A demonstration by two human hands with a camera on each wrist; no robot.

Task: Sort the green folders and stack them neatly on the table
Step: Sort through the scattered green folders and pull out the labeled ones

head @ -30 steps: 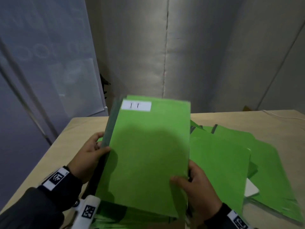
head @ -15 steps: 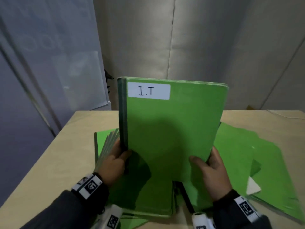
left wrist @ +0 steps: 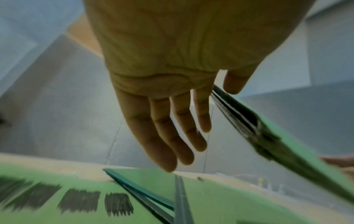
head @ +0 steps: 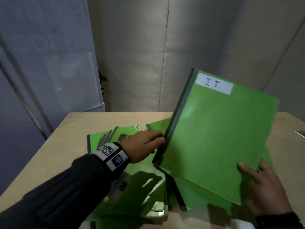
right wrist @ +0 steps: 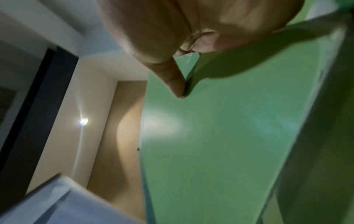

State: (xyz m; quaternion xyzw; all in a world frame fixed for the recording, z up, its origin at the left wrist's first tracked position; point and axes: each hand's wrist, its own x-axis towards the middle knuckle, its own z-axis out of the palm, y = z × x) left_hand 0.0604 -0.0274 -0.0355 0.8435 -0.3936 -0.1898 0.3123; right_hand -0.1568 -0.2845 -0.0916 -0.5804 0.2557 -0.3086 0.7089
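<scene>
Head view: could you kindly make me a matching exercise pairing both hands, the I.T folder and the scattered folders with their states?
1. I.T folder
2. left hand
3. right hand
4. scattered folders

A. lying on the table
B. grips the raised folder's lower corner
C. raised and tilted
D. open, at the raised folder's spine

Pairs: 1-C, 2-D, 3-B, 4-A

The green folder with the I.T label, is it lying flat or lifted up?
Lifted up and tilted: the green I.T folder is off the table, its corner held by the right hand.
</scene>
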